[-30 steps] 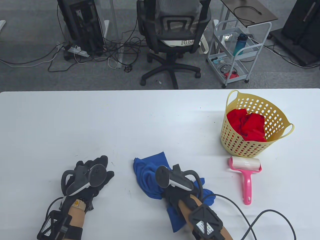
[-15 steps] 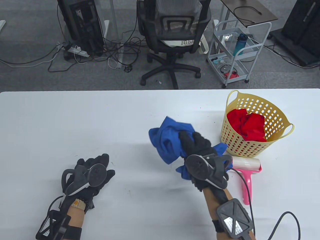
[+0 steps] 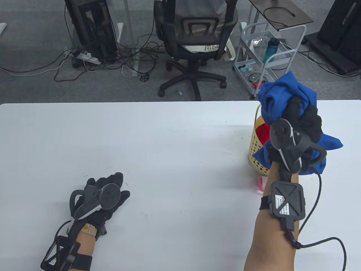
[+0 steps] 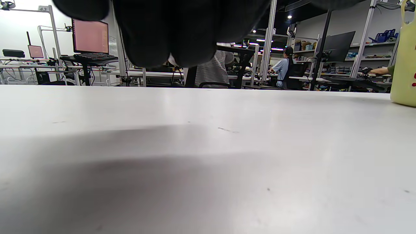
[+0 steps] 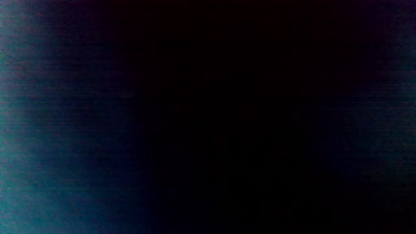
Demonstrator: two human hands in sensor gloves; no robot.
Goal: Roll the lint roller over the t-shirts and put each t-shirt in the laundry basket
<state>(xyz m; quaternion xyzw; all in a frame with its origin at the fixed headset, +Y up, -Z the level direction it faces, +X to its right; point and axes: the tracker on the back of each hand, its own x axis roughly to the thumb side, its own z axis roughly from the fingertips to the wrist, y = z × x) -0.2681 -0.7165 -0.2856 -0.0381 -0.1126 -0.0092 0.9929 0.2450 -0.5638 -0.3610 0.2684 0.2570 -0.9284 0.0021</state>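
Note:
My right hand grips a bunched blue t-shirt and holds it in the air right over the yellow laundry basket, which it mostly hides. A patch of the red t-shirt shows inside the basket. Only a pink sliver of the lint roller peeks out beside my right forearm. My left hand lies flat on the white table at the near left, holding nothing. The basket's pale wall shows at the right edge of the left wrist view. The right wrist view is dark, covered by blue cloth.
Beyond the table's far edge stand an office chair, a white wire trolley and a computer tower with floor cables. A black cable trails from my right wrist across the near right corner.
My right hand lifted the blue t-shirt off the table near the front middle and carried it up and right, to above the basket. The left hand stayed put.

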